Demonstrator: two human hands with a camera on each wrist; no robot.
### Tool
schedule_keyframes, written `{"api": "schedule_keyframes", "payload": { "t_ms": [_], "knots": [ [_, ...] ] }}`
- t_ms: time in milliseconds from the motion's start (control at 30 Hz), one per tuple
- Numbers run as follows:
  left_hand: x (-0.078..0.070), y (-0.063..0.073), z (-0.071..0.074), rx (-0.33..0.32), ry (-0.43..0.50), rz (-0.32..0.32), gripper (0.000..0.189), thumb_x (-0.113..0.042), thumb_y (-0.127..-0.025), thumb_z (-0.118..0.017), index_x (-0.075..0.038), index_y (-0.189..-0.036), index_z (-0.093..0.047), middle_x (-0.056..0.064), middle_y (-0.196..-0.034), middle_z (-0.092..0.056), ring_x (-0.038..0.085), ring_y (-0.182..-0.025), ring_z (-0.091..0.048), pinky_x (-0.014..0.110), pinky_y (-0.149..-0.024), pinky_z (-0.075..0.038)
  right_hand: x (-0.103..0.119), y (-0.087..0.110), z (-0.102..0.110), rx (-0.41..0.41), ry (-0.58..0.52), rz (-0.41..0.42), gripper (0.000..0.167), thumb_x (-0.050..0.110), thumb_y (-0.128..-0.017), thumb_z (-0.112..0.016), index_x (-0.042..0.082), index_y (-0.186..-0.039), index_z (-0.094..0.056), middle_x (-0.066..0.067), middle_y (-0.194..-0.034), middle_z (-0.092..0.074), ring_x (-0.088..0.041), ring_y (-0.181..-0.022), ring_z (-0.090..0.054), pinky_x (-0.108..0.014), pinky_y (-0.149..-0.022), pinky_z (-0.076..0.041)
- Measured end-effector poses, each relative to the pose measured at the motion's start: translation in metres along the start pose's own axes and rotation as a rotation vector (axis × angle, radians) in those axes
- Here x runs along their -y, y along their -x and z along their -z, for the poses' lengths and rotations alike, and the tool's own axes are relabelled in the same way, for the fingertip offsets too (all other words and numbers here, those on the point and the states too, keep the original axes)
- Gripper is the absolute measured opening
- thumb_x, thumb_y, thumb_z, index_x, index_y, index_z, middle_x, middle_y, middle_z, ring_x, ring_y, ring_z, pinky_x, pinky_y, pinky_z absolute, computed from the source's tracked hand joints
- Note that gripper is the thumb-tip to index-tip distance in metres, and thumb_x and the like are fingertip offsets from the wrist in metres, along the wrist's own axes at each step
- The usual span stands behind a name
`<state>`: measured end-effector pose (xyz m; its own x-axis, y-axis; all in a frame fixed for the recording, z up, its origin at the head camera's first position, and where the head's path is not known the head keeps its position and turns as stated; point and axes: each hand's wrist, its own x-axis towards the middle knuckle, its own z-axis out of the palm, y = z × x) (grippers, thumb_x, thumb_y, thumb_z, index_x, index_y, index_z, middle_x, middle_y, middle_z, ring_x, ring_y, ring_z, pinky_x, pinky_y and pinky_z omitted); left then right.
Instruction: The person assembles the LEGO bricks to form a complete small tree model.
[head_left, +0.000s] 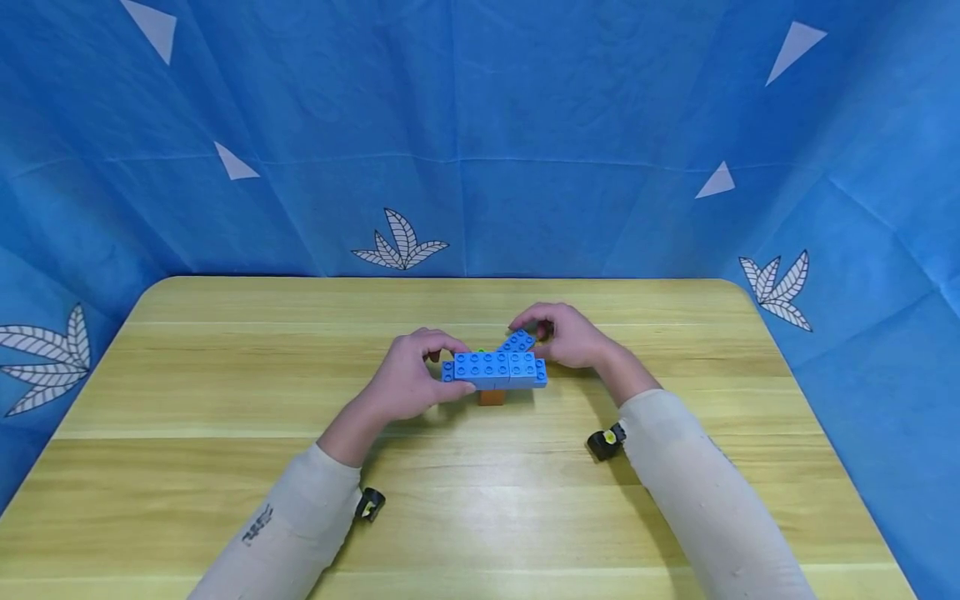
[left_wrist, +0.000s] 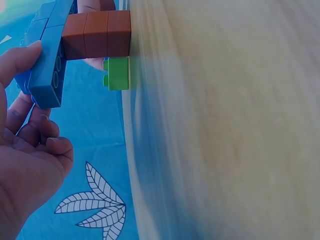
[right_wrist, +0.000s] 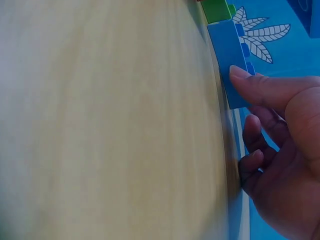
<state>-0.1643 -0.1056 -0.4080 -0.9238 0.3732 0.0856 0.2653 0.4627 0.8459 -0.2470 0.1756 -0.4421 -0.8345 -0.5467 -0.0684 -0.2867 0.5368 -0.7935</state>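
Note:
A beam of blue toy building bricks (head_left: 491,367), two layers thick, sits on top of an upright column of brown bricks (left_wrist: 97,35) on the table. My left hand (head_left: 408,375) grips the beam's left end between thumb and fingers. Low beside the column stands a green brick (left_wrist: 118,73), mostly hidden in the head view. Behind the beam, my right hand (head_left: 576,337) pinches another blue brick (right_wrist: 229,62), set at a slant at table level. One end of this brick meets the green brick; whether they are joined I cannot tell.
The pale wooden table (head_left: 225,400) runs on all sides of the bricks. A blue cloth (head_left: 525,125) with white leaf and triangle prints hangs behind and beside it. Small black wrist devices (head_left: 602,443) stick out from both light sleeves.

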Motion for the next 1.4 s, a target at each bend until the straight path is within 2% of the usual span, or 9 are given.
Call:
{"api": "schedule_keyframes", "payload": {
  "t_ms": [267,500,633,733,867,1100,1300,1400],
  "knots": [
    [-0.001,0.0,0.0,0.001,0.007,0.016,0.036,-0.018,-0.073,-0.091,-0.017,-0.106,-0.076,-0.004,-0.097,-0.064,0.025,-0.09,-0.048,0.04,-0.072,-0.042,0.001,0.007,0.001,-0.051,-0.001,-0.008,0.035,-0.007,-0.08,-0.077,0.007,-0.112,-0.074,-0.005,-0.099,-0.065,-0.026,-0.08,-0.053,-0.039,-0.073,-0.046],
    [0.001,-0.001,-0.002,0.002,-0.003,0.025,0.036,-0.018,-0.074,-0.091,-0.016,-0.106,-0.075,-0.002,-0.096,-0.063,0.034,-0.092,-0.051,0.04,-0.07,-0.043,0.002,0.018,0.005,-0.192,-0.081,-0.05,0.03,0.01,-0.083,-0.083,0.012,-0.111,-0.073,-0.009,-0.084,-0.057,-0.027,-0.075,-0.049,-0.036,-0.063,-0.04],
    [0.001,-0.002,-0.003,0.007,-0.003,0.022,0.036,-0.018,-0.074,-0.09,-0.015,-0.106,-0.075,-0.001,-0.095,-0.063,0.038,-0.094,-0.052,0.04,-0.068,-0.043,0.011,0.028,0.009,-0.279,-0.157,-0.012,0.029,0.014,-0.084,-0.083,0.01,-0.111,-0.072,-0.013,-0.082,-0.052,-0.028,-0.073,-0.046,-0.032,-0.058,-0.036],
    [-0.001,-0.003,-0.003,0.006,-0.005,0.025,0.036,-0.018,-0.074,-0.09,-0.016,-0.107,-0.075,-0.002,-0.096,-0.063,0.037,-0.094,-0.052,0.04,-0.069,-0.044,0.033,0.038,0.013,-0.318,-0.219,0.026,0.028,0.009,-0.084,-0.082,0.003,-0.11,-0.071,-0.018,-0.081,-0.05,-0.03,-0.072,-0.044,-0.029,-0.056,-0.033],
    [-0.001,-0.005,-0.005,0.0,-0.008,0.027,0.036,-0.019,-0.074,-0.09,-0.016,-0.107,-0.075,-0.002,-0.096,-0.063,0.034,-0.093,-0.051,0.04,-0.07,-0.044,0.061,0.051,0.017,-0.333,-0.301,0.1,0.025,-0.002,-0.084,-0.078,-0.006,-0.107,-0.069,-0.028,-0.081,-0.045,-0.031,-0.071,-0.041,-0.028,-0.057,-0.032],
    [-0.002,-0.011,-0.007,0.0,-0.023,0.03,0.036,-0.02,-0.075,-0.09,-0.016,-0.108,-0.075,0.0,-0.095,-0.061,0.026,-0.091,-0.049,0.038,-0.066,-0.045,0.079,0.063,0.016,-0.335,-0.361,0.219,0.025,-0.014,-0.08,-0.074,-0.012,-0.103,-0.067,-0.036,-0.081,-0.041,-0.029,-0.069,-0.04,-0.03,-0.061,-0.033],
    [-0.003,-0.017,-0.009,0.0,-0.019,0.037,0.036,-0.02,-0.075,-0.09,-0.014,-0.108,-0.075,0.001,-0.095,-0.061,0.025,-0.09,-0.049,0.037,-0.065,-0.045,0.09,0.067,0.015,-0.32,-0.327,0.238,0.026,-0.014,-0.078,-0.075,-0.011,-0.103,-0.067,-0.036,-0.081,-0.044,-0.042,-0.072,-0.038,-0.029,-0.061,-0.033],
    [-0.004,-0.02,-0.01,0.004,-0.018,0.037,0.037,-0.02,-0.075,-0.089,-0.013,-0.109,-0.075,0.002,-0.094,-0.061,0.025,-0.09,-0.049,0.036,-0.064,-0.044,0.091,0.067,0.014,-0.316,-0.308,0.227,0.027,-0.014,-0.078,-0.077,-0.011,-0.103,-0.067,-0.036,-0.081,-0.045,-0.044,-0.073,-0.037,-0.029,-0.061,-0.033]
  ]
}}
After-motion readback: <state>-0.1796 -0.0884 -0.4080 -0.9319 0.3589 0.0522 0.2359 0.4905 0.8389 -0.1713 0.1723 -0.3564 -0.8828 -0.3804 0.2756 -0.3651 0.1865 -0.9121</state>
